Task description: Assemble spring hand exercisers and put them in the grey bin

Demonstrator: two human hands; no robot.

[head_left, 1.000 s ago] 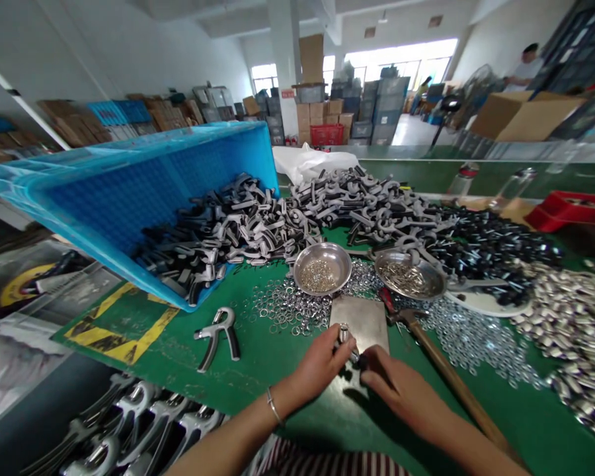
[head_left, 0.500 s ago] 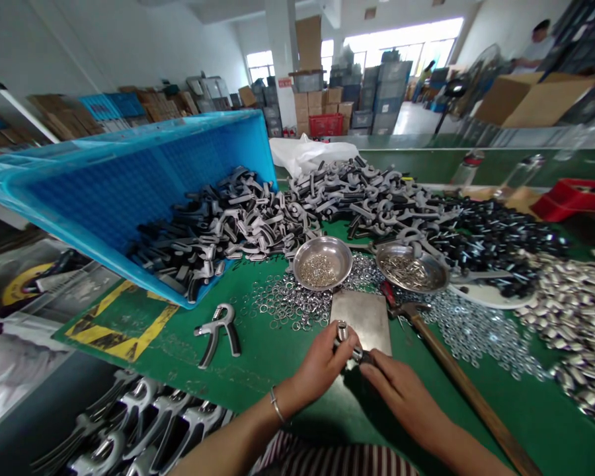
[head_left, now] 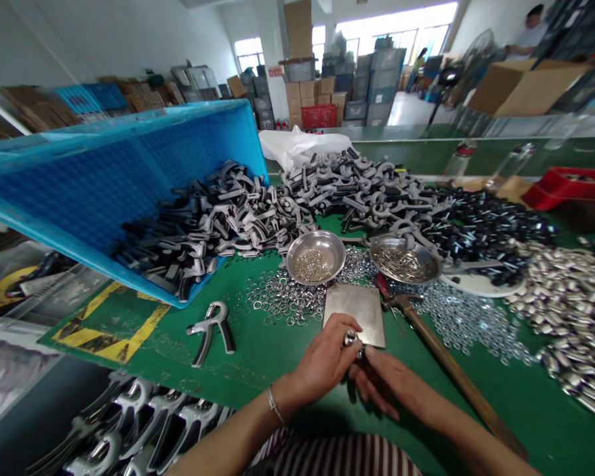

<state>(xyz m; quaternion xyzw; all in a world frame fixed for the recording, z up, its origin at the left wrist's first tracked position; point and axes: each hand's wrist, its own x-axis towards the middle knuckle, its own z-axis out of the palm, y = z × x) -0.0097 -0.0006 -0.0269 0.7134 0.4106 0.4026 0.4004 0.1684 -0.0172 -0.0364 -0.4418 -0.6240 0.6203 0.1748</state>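
My left hand (head_left: pixel 324 360) is closed in a pinch on a small shiny metal part (head_left: pixel 350 339) at the near edge of a flat steel plate (head_left: pixel 354 306). My right hand (head_left: pixel 389 383) meets it from the right, its fingers pressed together against the same part and a dark piece under it. Both hands rest over the green table (head_left: pixel 258 357). One finished hand gripper (head_left: pixel 211 330) lies to the left of my hands.
Two steel bowls (head_left: pixel 315 256) (head_left: pixel 404 260) of small parts stand behind the plate among loose rings. A hammer (head_left: pixel 443 360) lies to the right. A tilted blue crate (head_left: pixel 114 178) spills grey handles. Piles of springs and black parts fill the right side. People stand far back.
My hands have drawn together and slightly toward me off the plate. The view has shifted a little to the right and up.
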